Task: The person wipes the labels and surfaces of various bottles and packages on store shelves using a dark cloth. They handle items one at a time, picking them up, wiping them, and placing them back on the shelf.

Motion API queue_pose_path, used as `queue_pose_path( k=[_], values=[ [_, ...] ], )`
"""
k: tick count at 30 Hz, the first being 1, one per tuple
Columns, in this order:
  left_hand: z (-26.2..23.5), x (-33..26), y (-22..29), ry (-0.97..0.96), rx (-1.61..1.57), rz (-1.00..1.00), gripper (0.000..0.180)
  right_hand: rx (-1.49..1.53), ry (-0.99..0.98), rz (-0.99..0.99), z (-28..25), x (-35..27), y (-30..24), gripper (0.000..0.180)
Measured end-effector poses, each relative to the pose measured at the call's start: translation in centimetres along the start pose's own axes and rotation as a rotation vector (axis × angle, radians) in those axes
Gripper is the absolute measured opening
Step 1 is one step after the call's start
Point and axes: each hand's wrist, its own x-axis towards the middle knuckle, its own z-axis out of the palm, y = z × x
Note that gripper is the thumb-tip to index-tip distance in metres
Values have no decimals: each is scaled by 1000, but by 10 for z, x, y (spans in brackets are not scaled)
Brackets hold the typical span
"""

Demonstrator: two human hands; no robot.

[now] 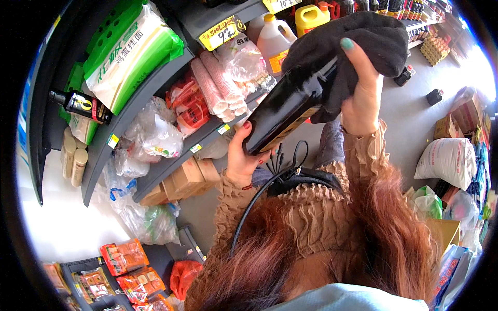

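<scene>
Smooth grey floor (407, 119), widest gap right of the hands, toward 1 bulging white woven sack (447, 163). Dark grey metal shelf unit (150, 79) bounds the left side, front edges bending with the lens. Jugs, 2: one clear plastic jug with yellow cap (276, 44), one solid yellow plastic jug (313, 19). 1 soft matte-black cloth (353, 44), bunched, covers the upper-right end of 1 glossy black bottle (290, 106). Bottle in mid-air before the shelf, clearance can't be told; long axis diagonal, broad blunt end pointing lower left, other end hidden under cloth, gold label patch on lower side. Right hand (363, 93) curled on the cloth, thumb on top, fingers mostly hidden, so exact closure can't be told. Left hand (241, 161) opened to bottle width, thumb and fingers clasping the blunt end. Pink paper-cup sleeves (213, 78), at least 3, just beside that end in view. Tan cylindrical rolls (79, 167), 2, far left. Small dark containers (434, 97), 2, on floor.
</scene>
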Motion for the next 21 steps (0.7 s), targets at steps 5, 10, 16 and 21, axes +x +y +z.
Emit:
queue_pose_path(
  k=[5,10,16,21],
  values=[
    [5,0,-1,82,177,211,52,-41,35,20,2,-2,5,19],
    [1,-2,-3,133,375,294,58,-23,65,86,6,-12,8,20],
    [13,-3,2,67,211,119,61,-7,25,103,-2,-3,4,23],
    [18,-4,3,59,83,21,54,-22,23,-58,-4,9,-5,28]
  ],
)
